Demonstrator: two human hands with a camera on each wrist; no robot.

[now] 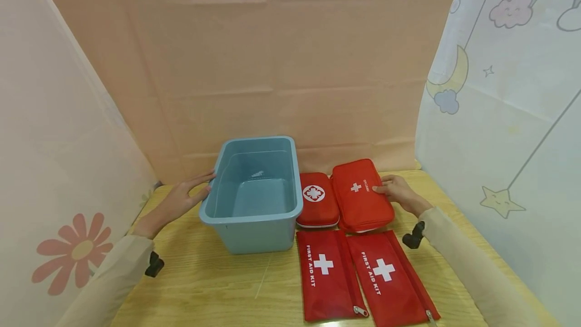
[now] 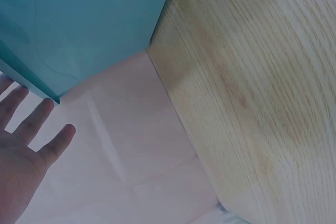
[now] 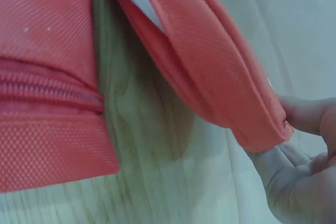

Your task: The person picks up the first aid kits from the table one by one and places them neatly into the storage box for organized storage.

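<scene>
I am steadying the bin (image 1: 254,196) with my left hand (image 1: 181,201), fingers straight and flat against its 9 o'clock wall, gripping nothing. My right hand (image 1: 399,193) is pinching the 3 o'clock edge of the soft pouch (image 1: 360,196), which lies on the table (image 1: 204,281) at the bin's 3 o'clock, beyond the small case (image 1: 316,200). I judge this the pick-up stage; a lift over the rim comes next. My thumb is hidden under the pouch, and its white print is unreadable.
</scene>
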